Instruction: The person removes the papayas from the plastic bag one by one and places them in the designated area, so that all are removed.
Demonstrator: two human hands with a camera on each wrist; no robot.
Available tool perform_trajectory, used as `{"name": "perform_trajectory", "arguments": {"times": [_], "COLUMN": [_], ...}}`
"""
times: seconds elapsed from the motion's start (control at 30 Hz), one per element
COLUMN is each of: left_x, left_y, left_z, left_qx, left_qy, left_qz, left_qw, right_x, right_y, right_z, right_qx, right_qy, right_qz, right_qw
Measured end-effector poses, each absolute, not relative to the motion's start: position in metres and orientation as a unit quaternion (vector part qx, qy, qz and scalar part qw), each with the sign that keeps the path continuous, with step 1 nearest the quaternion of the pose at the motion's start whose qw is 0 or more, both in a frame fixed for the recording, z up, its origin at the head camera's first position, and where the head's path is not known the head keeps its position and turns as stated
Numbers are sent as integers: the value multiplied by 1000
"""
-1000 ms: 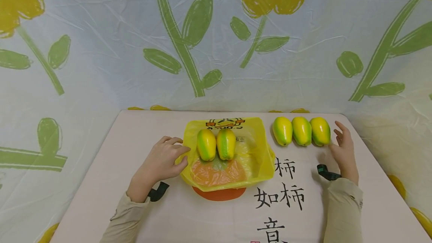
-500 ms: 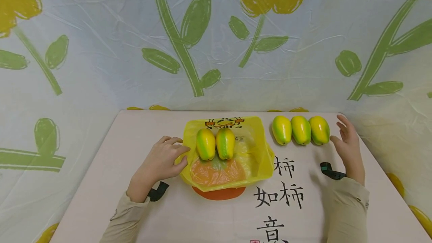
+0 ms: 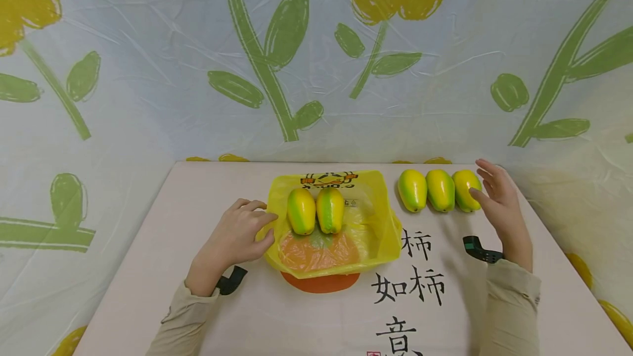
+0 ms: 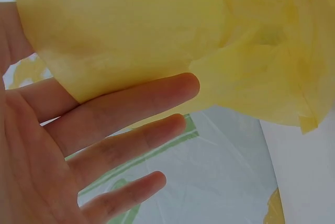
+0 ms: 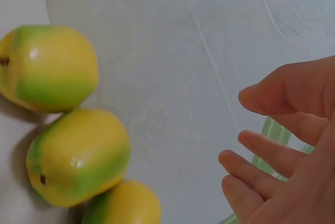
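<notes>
Head view: right hand [image 3: 503, 210] empty near three fruits [image 3: 440, 191]

Touches yellow bag [image 3: 371, 213] with left hand [image 3: 238, 229], fingers mostly straight. Holds right fingers loosely parted beside rightmost fruit [image 3: 464, 188] on table [image 3: 198, 191]. Shows two more fruits [image 3: 301, 212] within the bag's outline.

On the worktop [image 3: 155, 257], two fruits [image 3: 301, 211] lie side by side in the bag [image 3: 378, 240], left hand [image 3: 237, 232] at its left edge; rightward, three fruits [image 3: 440, 191] form a row near the right hand [image 3: 503, 210].
</notes>
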State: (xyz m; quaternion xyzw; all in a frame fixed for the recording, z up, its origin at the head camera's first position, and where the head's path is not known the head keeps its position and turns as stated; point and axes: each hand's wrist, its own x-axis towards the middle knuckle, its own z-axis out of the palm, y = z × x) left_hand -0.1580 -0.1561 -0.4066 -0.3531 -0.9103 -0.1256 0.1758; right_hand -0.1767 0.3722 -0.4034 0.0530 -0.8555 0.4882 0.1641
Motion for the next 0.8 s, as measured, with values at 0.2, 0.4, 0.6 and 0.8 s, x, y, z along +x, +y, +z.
{"name": "perform_trajectory", "arguments": {"times": [0.2, 0.4, 0.6, 0.8], "left_x": [-157, -156, -155, -154], "left_y": [-156, -156, -156, -155], "left_z": [-405, -403, -402, -401], "left_qx": [-343, -340, -341, -339], "left_qy": [-916, -919, -920, -922], "left_qz": [-114, -106, -104, -102], "left_qw": [172, 168, 165, 157], "right_x": [-180, -179, -179, -176], "right_y": [356, 341, 328, 315], "right_z": [-398, -391, -385, -379], "right_qx": [86, 119, 146, 187], "right_qy": [-860, -857, -862, -853], "right_qz": [477, 475, 460, 464], "right_qw": [159, 160, 153, 152]}}
